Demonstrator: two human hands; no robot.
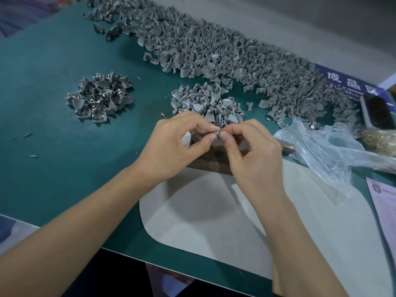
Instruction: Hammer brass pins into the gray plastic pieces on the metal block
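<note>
While both hands meet above the block, the job looks like pin seating, not hammering yet. Left hand has fingers curled, thumb and forefinger pinching a small gray piece at its tip; right hand is curled the same way, pinching at that same spot. Probably it's feeding a pin in, but the pin itself is too small to make out between the fingertips.

Holding the piece right over the block makes sense: once the pin is started, it only has to drop straight down to be struck. Block sits on the white mat at the desk's near edge, dark, rusty-brown, mostly hidden by the hands. What I take for the hammer handle pokes out just right of the right hand, close for a quick pickup.

Stock is laid out by stage, I'd guess: big heap of raw pieces along the back, small working pile just behind the hands, separate pile well to the left showing metal glints, so likely finished. Brass pins in a clear bag on the right; a couple of loose pins lie near the working pile.

Pieces: matte gray, small, curved shell shape with a tubular boss.
</note>
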